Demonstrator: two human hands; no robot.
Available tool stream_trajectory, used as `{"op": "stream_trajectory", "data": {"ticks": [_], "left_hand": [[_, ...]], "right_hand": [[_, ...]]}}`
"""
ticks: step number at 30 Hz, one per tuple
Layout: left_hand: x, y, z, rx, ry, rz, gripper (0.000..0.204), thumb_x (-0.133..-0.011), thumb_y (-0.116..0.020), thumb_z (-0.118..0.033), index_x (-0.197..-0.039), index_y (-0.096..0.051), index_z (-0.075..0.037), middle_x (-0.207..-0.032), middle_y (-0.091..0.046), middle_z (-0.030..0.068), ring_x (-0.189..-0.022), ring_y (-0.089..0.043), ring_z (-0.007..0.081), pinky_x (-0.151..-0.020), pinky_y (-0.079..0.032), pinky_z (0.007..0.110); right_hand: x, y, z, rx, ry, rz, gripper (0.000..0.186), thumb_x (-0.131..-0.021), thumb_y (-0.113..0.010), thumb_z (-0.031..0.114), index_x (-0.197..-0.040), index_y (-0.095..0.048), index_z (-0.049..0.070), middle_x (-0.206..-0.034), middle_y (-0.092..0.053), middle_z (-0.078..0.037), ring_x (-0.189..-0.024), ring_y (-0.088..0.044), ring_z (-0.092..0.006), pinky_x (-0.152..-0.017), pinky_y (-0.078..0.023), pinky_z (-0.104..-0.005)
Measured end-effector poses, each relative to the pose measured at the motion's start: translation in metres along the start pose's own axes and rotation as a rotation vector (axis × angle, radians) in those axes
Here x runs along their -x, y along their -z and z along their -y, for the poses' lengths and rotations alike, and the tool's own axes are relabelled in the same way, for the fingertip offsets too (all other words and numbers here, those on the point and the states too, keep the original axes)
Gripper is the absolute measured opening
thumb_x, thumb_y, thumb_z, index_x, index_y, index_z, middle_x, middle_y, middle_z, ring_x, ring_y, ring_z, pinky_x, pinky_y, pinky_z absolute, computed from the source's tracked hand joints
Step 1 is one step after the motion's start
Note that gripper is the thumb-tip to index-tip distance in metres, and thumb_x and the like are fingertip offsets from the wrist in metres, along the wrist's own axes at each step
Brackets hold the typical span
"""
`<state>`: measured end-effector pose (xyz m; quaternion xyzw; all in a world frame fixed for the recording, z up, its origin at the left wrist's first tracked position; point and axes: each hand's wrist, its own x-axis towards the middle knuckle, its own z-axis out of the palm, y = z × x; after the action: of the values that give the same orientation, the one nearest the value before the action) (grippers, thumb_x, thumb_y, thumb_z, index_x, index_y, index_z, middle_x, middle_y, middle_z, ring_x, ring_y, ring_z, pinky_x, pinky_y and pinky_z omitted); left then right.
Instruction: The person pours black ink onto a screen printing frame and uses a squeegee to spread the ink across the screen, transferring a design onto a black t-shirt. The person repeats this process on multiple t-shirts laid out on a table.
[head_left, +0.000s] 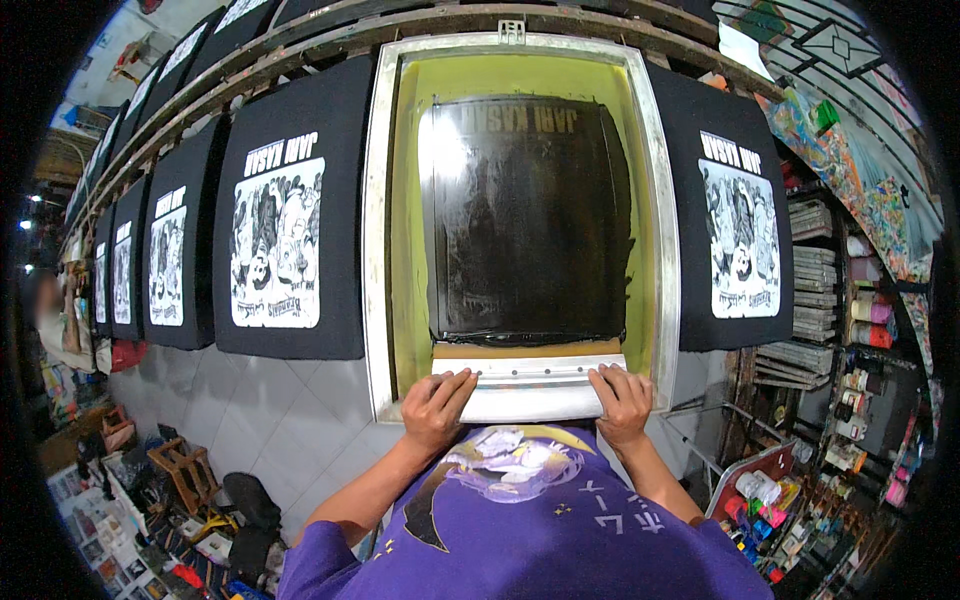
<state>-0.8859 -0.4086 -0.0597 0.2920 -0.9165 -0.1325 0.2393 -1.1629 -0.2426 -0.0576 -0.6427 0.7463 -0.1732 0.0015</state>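
A wide squeegee (528, 372) with a pale metal holder lies across the near end of a screen printing frame (381, 230). My left hand (438, 406) grips its left end with the fingers curled over the top. Its right end is in the grip of my right hand (622, 402). The squeegee's tan blade touches the near edge of a broad layer of black ink (530, 230). Around the ink shows the yellow-green mesh (520, 75), and faint lettering is visible through the ink's far end.
Black shirts with white prints lie on boards, one left (290, 210) and one right (735, 210) of the frame, several more farther left. A wooden rail (300, 38) runs behind them. Shelves with containers (870, 310) stand at right; a wooden stool (185, 475) is lower left.
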Motion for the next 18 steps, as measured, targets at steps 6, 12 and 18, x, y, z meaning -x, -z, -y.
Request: {"op": "stream_trajectory", "data": {"ticks": [6, 12, 18], "left_hand": [[-0.071, -0.035, 0.053, -0.087, -0.018, -0.070, 0.034, -0.077, -0.070, -0.005, -0.110, -0.076, -0.012, -0.114, -0.075, 0.0000, -0.092, -0.069, 0.0217, -0.077, -0.057, 0.035], [-0.165, -0.079, 0.127, -0.179, -0.013, -0.076, 0.034, -0.081, -0.069, -0.006, -0.111, -0.077, -0.018, -0.114, -0.075, -0.0012, -0.088, -0.070, 0.0206, -0.074, -0.058, 0.035], [-0.306, -0.077, 0.202, -0.163, 0.040, 0.041, 0.038, -0.073, -0.076, -0.009, -0.111, -0.076, -0.018, -0.104, -0.075, 0.0140, -0.091, -0.071, 0.0324, -0.076, -0.059, 0.045]], "right_hand": [[-0.084, -0.036, -0.044, 0.005, 0.052, -0.122, 0.041, -0.075, -0.060, 0.001, -0.113, -0.074, 0.007, -0.112, -0.071, -0.008, -0.106, -0.066, -0.0283, -0.090, -0.045, -0.0434], [-0.204, -0.076, -0.106, 0.029, 0.154, -0.242, 0.038, -0.076, -0.057, -0.003, -0.110, -0.072, 0.006, -0.107, -0.071, -0.010, -0.099, -0.064, -0.0304, -0.091, -0.048, -0.0448], [-0.348, -0.064, -0.155, 0.101, 0.116, -0.077, 0.039, -0.068, -0.067, -0.001, -0.105, -0.074, 0.008, -0.107, -0.071, -0.016, -0.106, -0.064, -0.0376, -0.093, -0.051, -0.0477]]}}
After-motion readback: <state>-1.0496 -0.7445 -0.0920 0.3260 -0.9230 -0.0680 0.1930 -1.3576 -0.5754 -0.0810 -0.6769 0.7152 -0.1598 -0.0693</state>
